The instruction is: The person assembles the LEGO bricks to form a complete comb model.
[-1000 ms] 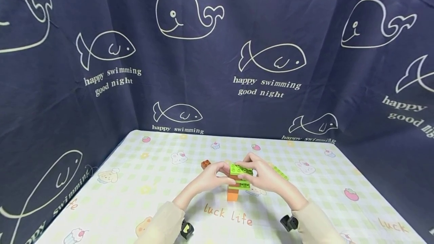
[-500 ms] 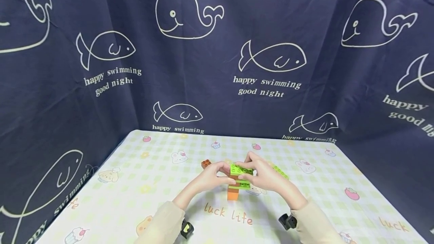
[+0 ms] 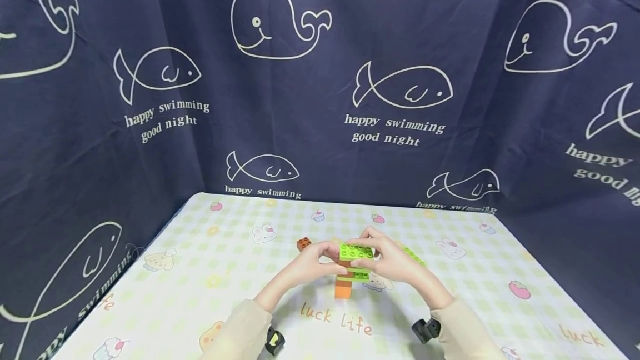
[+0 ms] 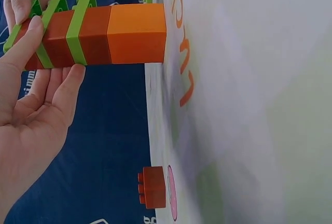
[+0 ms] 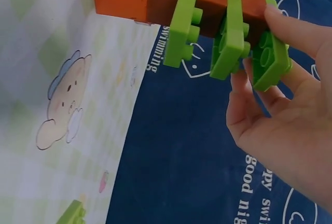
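A tower of toy building bricks stands upright on the table, with an orange block (image 3: 343, 289) at its foot. Above it, brown blocks (image 4: 95, 35) alternate with bright green plates, which jut out to the right. My left hand (image 3: 311, 261) grips the tower's upper part from the left, thumb on one side and fingers on the other. From the right, my right hand (image 3: 393, 258) pinches the topmost green plate (image 3: 356, 251) between thumb and fingers. In the right wrist view, the studs of the lower green plates (image 5: 181, 24) show below the right hand's thumb.
A loose brown brick (image 3: 303, 243) lies behind the left hand. Another green plate (image 3: 414, 255) lies on the table beyond the right hand, partly hidden by it. The table has a pale checked cloth (image 3: 165, 304), and a dark blue curtain (image 3: 320, 104) hangs behind.
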Demonstrator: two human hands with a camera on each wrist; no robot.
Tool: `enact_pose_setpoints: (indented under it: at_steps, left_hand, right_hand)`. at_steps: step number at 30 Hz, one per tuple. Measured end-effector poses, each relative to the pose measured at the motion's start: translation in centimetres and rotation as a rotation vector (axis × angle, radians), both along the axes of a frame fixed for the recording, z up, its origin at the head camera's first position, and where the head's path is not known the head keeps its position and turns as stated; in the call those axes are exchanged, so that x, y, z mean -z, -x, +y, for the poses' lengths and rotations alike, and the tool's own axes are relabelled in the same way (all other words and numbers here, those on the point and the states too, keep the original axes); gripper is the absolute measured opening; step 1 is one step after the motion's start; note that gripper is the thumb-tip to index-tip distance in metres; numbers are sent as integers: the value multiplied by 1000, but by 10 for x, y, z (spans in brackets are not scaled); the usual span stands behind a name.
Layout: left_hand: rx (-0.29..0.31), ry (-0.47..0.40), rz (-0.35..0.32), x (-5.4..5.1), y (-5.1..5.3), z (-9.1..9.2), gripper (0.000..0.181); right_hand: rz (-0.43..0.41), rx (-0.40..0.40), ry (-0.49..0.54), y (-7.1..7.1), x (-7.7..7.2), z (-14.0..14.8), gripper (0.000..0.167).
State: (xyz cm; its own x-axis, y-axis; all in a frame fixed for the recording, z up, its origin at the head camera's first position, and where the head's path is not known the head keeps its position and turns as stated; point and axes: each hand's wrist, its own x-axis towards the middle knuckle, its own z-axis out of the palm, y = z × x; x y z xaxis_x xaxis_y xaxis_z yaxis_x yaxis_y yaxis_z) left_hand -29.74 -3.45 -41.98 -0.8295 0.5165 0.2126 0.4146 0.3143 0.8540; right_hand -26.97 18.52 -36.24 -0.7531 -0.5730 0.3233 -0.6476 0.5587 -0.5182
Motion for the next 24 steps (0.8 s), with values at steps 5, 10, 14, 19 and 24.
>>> enact_pose_setpoints:
  at_steps: [5,10,14,19,24]
  left_hand:
    - [-11,11,8,-1,-1,0,27]
    - [-23,14,39,-1,0,0,28]
    - [-17,15,46,-3,0,-2,28]
    - [-11,59,82,-7,0,-6,34]
    - [5,62,106,-6,2,-13,40]
  right_hand:
    - [-9,27,20,1,4,1,36]
    - [-16,22,57,1,8,1,32]
    - [-27,12,77,2,11,0,32]
    - [-47,38,92,2,14,-1,33]
    - [-90,75,80,1,15,-2,34]
